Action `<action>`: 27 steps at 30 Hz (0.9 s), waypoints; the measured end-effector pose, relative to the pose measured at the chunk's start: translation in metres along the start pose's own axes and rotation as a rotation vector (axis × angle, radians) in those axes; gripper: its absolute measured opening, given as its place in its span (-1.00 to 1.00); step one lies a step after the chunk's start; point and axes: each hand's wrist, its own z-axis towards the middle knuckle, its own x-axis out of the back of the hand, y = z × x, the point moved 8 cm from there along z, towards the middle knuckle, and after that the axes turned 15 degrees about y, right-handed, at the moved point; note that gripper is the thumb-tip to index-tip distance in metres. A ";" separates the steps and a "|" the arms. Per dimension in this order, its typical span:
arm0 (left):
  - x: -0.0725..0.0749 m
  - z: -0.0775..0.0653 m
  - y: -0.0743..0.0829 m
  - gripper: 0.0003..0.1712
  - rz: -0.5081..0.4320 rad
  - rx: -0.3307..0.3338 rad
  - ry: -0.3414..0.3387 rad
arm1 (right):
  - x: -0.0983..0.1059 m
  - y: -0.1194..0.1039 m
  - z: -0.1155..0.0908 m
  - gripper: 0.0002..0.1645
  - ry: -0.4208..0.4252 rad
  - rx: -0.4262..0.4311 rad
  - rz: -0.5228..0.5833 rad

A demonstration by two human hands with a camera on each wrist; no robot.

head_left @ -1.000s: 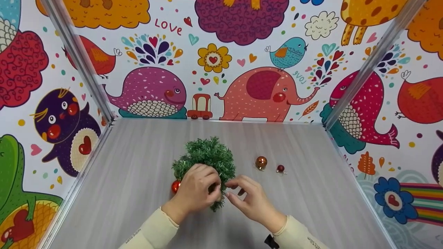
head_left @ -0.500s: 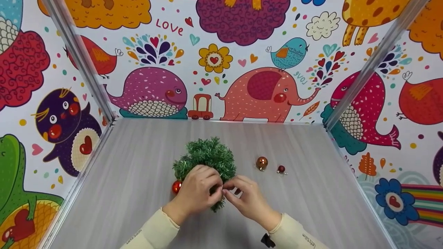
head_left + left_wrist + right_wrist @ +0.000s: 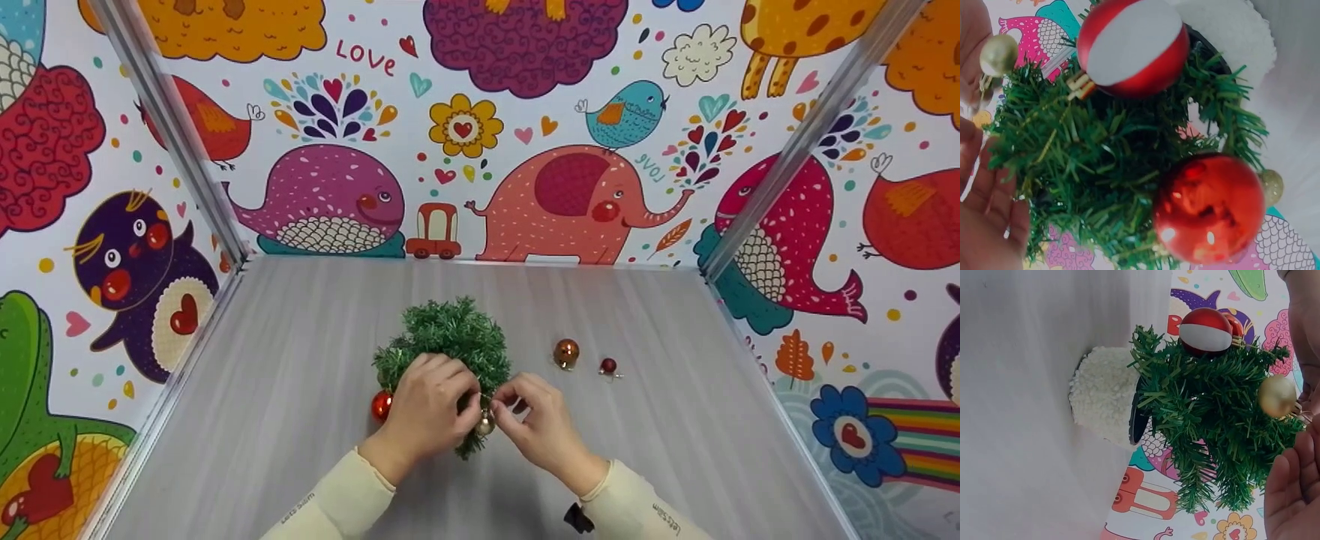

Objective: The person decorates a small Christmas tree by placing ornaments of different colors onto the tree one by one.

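A small green artificial Christmas tree (image 3: 457, 330) stands on the table, its white pot (image 3: 1103, 391) showing in the right wrist view. A small gold bauble (image 3: 485, 423) hangs by a thin cord at the tree's near right side. My left hand (image 3: 431, 401) is in front of the branches, thumb and forefinger pinching at the cord. From the right, my right hand (image 3: 547, 431) pinches the cord too, just above the bauble. A shiny red bauble (image 3: 1210, 208) and a red-and-white bauble (image 3: 1133, 48) hang on the tree. The exact fingertip contact is partly hidden.
Right of the tree lie a copper-coloured bauble (image 3: 566, 352) and a smaller dark red bauble (image 3: 608, 365) on the grey table (image 3: 300, 315). Printed cartoon panels (image 3: 465, 75) with metal edge posts enclose the table at the back and sides.
My right hand has closed in on the left hand's fingertips and taken the cord. The gold bauble, hidden before, now shows between the hands. The tree and loose baubles stay put.
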 end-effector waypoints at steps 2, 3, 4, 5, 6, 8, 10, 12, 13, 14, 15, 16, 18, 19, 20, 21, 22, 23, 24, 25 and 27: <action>-0.001 0.001 -0.001 -0.90 0.032 0.021 0.020 | 0.000 0.001 0.003 -0.77 0.026 0.004 -0.012; -0.001 0.001 -0.001 -0.90 0.047 0.033 0.030 | 0.001 0.003 0.004 -0.78 0.038 -0.001 -0.022; -0.001 0.001 -0.002 -0.90 0.062 0.043 0.042 | 0.001 0.004 0.005 -0.79 0.051 -0.005 -0.032; -0.001 0.001 -0.002 -0.90 0.077 0.052 0.052 | 0.001 0.006 0.006 -0.80 0.060 -0.019 -0.044; -0.001 0.001 -0.002 -0.90 0.088 0.060 0.061 | 0.002 0.008 0.006 -0.81 0.068 -0.029 -0.054; -0.002 0.001 -0.002 -0.91 0.110 0.073 0.075 | 0.002 0.010 0.008 -0.83 0.086 -0.043 -0.069; -0.002 0.002 -0.002 -0.92 0.130 0.085 0.083 | 0.002 0.012 0.008 -0.82 0.095 -0.054 -0.083; -0.002 0.002 -0.003 -0.92 0.147 0.094 0.087 | 0.002 0.014 0.008 -0.80 0.096 -0.056 -0.093; -0.002 0.002 -0.003 -0.92 0.156 0.096 0.090 | 0.002 0.014 0.008 -0.78 0.096 -0.057 -0.097; -0.002 0.002 -0.003 -0.93 0.164 0.096 0.092 | 0.001 0.015 0.008 -0.77 0.095 -0.060 -0.103; -0.002 0.003 -0.003 -0.92 0.171 0.094 0.098 | 0.001 0.016 0.008 -0.76 0.091 -0.067 -0.107; -0.002 0.003 -0.003 -0.92 0.176 0.091 0.103 | 0.001 0.017 0.008 -0.75 0.088 -0.070 -0.111; -0.002 0.003 -0.003 -0.92 0.185 0.085 0.113 | 0.001 0.017 0.008 -0.74 0.089 -0.068 -0.123; -0.002 0.003 -0.002 -0.92 0.189 0.081 0.116 | 0.001 0.017 0.008 -0.74 0.089 -0.064 -0.133; -0.002 0.003 -0.002 -0.92 0.192 0.076 0.117 | 0.001 0.016 0.008 -0.75 0.089 -0.054 -0.145; -0.002 0.002 -0.002 -0.91 0.195 0.071 0.117 | 0.001 0.015 0.008 -0.75 0.090 -0.041 -0.164; -0.002 0.002 -0.002 -0.91 0.199 0.066 0.116 | 0.001 0.014 0.008 -0.75 0.091 -0.024 -0.187; -0.003 0.002 -0.001 -0.91 0.203 0.060 0.113 | 0.002 0.012 0.007 -0.75 0.094 -0.007 -0.212; -0.003 0.002 -0.001 -0.91 0.205 0.054 0.108 | 0.002 0.010 0.007 -0.75 0.097 0.013 -0.235; -0.003 0.001 0.000 -0.91 0.207 0.049 0.105 | 0.002 0.009 0.007 -0.75 0.097 0.024 -0.258; -0.004 0.001 0.001 -0.90 0.208 0.038 0.097 | 0.002 0.007 0.006 -0.74 0.106 0.044 -0.295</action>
